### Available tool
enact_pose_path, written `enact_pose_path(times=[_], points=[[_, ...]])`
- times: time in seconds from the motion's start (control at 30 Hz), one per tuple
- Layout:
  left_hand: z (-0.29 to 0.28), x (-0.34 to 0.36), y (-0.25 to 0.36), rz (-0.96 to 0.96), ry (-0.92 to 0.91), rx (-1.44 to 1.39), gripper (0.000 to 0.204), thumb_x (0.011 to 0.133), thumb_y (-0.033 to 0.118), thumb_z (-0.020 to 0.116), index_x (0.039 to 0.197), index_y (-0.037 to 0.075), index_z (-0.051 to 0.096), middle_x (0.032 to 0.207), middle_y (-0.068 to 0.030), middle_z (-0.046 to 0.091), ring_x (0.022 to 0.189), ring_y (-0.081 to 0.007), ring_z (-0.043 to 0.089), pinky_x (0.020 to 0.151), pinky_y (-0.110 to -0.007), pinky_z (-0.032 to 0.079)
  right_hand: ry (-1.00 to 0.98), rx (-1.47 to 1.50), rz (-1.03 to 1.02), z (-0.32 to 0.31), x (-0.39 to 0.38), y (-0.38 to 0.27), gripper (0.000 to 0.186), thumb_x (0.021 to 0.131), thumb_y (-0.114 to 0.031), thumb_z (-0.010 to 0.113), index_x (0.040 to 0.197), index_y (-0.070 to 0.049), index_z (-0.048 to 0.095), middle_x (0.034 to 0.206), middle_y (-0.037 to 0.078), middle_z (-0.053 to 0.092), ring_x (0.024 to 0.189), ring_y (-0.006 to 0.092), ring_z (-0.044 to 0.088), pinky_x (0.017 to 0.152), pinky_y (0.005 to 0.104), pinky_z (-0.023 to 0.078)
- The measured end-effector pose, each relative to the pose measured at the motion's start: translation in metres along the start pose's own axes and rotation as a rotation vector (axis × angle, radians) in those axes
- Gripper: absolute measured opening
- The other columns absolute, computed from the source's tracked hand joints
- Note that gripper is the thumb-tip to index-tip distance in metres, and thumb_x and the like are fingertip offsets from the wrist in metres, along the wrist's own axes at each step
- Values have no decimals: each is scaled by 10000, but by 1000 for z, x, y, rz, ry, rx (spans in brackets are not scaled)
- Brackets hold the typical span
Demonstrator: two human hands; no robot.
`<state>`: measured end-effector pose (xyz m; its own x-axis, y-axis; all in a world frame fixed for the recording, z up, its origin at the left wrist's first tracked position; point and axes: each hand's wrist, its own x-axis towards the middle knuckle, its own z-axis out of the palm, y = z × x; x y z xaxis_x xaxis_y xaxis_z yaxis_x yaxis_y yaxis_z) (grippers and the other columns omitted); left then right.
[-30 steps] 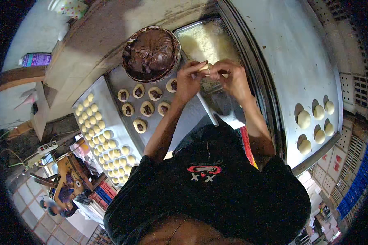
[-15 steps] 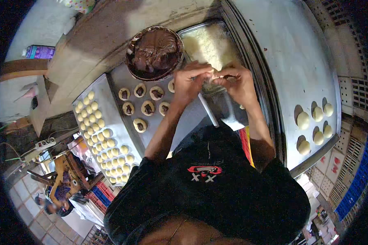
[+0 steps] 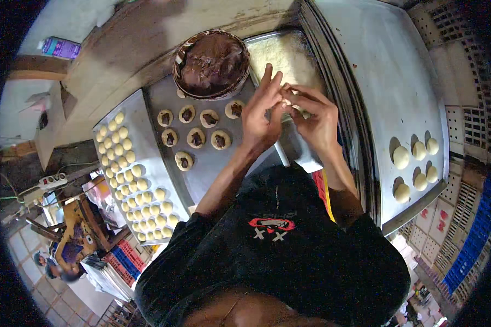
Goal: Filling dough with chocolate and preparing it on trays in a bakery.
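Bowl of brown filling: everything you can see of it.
Round bowl, material unclear, rim and wall streaked dark brown, pale patches at the inner left. Thick, glossy dark-brown filling is mounded inside. It sits upright at the far end of the grey tray. The left hand is close but appears apart.

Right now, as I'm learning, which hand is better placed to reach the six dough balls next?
Probably the right hand: it is nearer the tray with the six balls. The left hand is farther away, nearer the bowl.
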<state>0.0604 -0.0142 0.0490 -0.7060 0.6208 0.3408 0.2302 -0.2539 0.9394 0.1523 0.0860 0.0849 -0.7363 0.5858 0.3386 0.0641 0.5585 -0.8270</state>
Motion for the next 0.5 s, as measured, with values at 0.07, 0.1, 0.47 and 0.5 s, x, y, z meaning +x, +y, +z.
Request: enact_pose_path(times=[0.07, 0.1, 0.47, 0.5], points=[[-5, -5, -1, 147, -3, 59, 463, 884, -30, 556, 1339, 24, 492, 1459, -217, 365, 1275, -313, 465, 1008, -370, 441, 36, -117, -132, 1, -9, -1, 147, 748, 0, 742, 888, -44, 738, 872, 105, 700, 762, 193, 677, 687, 278, 531], [-3, -9, 1, 152, 0, 56, 463, 884, -30, 556, 1339, 24, 492, 1459, -217, 365, 1275, -313, 465, 1008, -370, 441, 36, -121, -138, 0, -12, -5, 147, 748, 0, 742, 888, -44, 738, 872, 105, 700, 762, 193, 677, 687, 278, 531], [-29, -60, 1, -804, 117, -473, 480, 961, 439, 441, 986, -6, 618, 714, -49, 616, 558, -127, 552, 441, -259, 383, -232, -47, -48, 14, -56, -46, 113, 679, -78, 744, 790, -65, 733, 953, 147, 665, 853, 256, 640, 763, 341, 523], [-34, -65, 2, -810, 112, -476, 480, 961, 439, 441, 986, -6, 618, 714, -49, 616, 558, -127, 552, 441, -259, 383, -231, -52, -41, 14, -61, -41, 113, 679, -78, 744, 790, -65, 733, 953, 147, 665, 853, 256, 640, 763, 341, 523]])
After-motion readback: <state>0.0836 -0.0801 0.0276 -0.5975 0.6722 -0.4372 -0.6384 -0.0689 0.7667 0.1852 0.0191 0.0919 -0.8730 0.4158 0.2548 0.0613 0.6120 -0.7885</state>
